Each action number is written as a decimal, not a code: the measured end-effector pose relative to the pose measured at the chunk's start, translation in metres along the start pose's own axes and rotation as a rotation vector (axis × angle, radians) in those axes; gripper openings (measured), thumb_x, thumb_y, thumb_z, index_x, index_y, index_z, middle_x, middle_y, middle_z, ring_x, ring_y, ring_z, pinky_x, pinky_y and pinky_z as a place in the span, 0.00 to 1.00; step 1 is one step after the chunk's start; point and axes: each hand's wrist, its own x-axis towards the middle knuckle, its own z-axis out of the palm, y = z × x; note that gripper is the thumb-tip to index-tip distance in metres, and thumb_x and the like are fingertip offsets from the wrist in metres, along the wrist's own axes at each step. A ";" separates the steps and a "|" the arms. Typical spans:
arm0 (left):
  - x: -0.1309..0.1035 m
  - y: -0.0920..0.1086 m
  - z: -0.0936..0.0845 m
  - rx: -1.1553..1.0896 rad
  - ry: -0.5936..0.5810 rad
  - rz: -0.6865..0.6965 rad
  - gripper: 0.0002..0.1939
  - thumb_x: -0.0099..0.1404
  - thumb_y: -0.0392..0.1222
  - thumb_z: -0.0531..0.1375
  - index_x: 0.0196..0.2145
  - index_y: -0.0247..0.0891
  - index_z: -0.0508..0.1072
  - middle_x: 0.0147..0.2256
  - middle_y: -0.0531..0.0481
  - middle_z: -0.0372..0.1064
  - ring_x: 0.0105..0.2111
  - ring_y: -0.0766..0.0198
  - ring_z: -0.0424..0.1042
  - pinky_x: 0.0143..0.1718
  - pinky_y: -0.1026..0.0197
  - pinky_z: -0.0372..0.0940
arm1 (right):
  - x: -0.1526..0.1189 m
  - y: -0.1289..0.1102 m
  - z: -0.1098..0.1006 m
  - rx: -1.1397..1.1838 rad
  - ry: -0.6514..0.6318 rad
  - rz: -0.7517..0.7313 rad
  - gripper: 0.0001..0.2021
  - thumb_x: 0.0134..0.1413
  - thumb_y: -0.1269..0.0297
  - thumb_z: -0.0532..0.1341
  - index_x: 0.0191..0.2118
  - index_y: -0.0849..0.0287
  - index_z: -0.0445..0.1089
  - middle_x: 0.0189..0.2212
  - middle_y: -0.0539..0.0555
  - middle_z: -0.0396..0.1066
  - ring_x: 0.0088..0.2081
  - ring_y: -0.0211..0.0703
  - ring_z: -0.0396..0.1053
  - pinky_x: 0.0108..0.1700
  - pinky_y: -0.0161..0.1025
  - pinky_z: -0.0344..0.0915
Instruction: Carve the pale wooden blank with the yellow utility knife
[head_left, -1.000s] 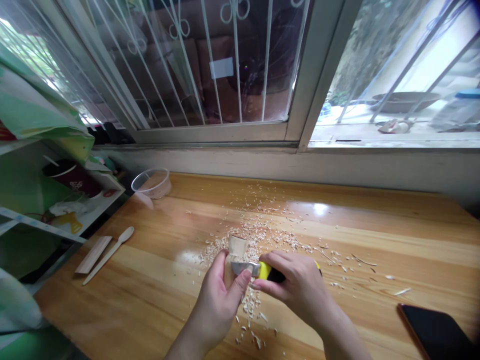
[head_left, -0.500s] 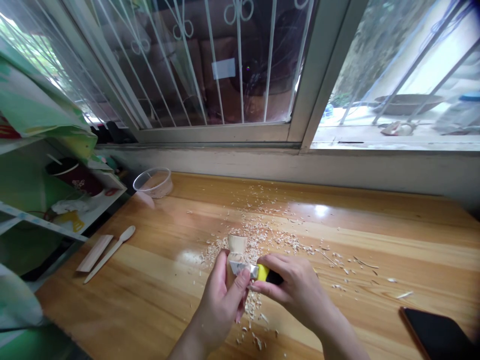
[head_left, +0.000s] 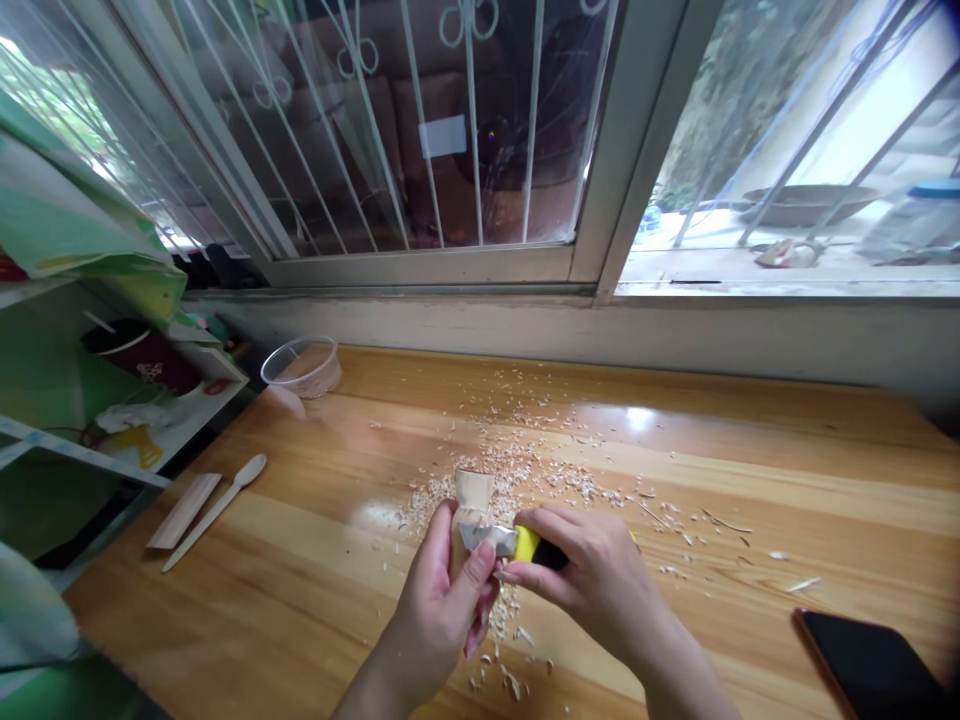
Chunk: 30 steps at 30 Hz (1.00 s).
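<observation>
A pale piece of carved wood (head_left: pixel 474 489) stands up out of my left hand (head_left: pixel 442 590), whose fingers are wrapped round its lower part. My right hand (head_left: pixel 589 565) grips the yellow and black handle of a utility knife (head_left: pixel 526 545). The knife's silvery blade lies across the wood just below its flared top, and my left thumb presses near the blade. Part of the wood and most of the handle are hidden by my fingers. Wood shavings (head_left: pixel 517 465) are scattered on the table around and beyond both hands.
On the wooden table (head_left: pixel 337 620), a wooden spoon (head_left: pixel 217 510) and a flat wood strip (head_left: pixel 184 512) lie at the left. A clear plastic bowl (head_left: pixel 301 368) sits at the back left, a dark phone (head_left: pixel 874 660) at the front right. A shelf with a lidded cup (head_left: pixel 146 355) adjoins the left edge.
The knife blade has shifted very slightly against the wood, and both hands keep their grip. The whole view has moved a little, so surroundings appear slightly further left.
</observation>
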 end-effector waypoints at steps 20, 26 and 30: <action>0.000 0.001 0.005 -0.002 0.066 -0.035 0.28 0.52 0.64 0.60 0.40 0.43 0.57 0.17 0.64 0.54 0.14 0.76 0.48 0.13 0.74 0.46 | 0.001 0.003 0.001 0.044 -0.024 0.004 0.27 0.57 0.38 0.47 0.28 0.58 0.70 0.19 0.49 0.67 0.20 0.34 0.62 0.23 0.33 0.53; 0.004 0.003 0.008 -0.006 0.189 0.010 0.24 0.52 0.60 0.63 0.34 0.41 0.60 0.19 0.63 0.55 0.16 0.76 0.51 0.17 0.74 0.48 | 0.000 0.002 0.008 -0.095 0.104 0.002 0.27 0.55 0.38 0.49 0.28 0.57 0.69 0.20 0.50 0.68 0.20 0.36 0.62 0.23 0.34 0.52; 0.003 0.002 0.009 -0.019 0.196 -0.014 0.24 0.52 0.61 0.63 0.35 0.42 0.59 0.19 0.63 0.55 0.17 0.76 0.52 0.17 0.74 0.47 | -0.001 0.003 0.007 -0.036 0.056 0.020 0.26 0.56 0.39 0.49 0.30 0.57 0.69 0.21 0.49 0.68 0.21 0.36 0.63 0.24 0.34 0.53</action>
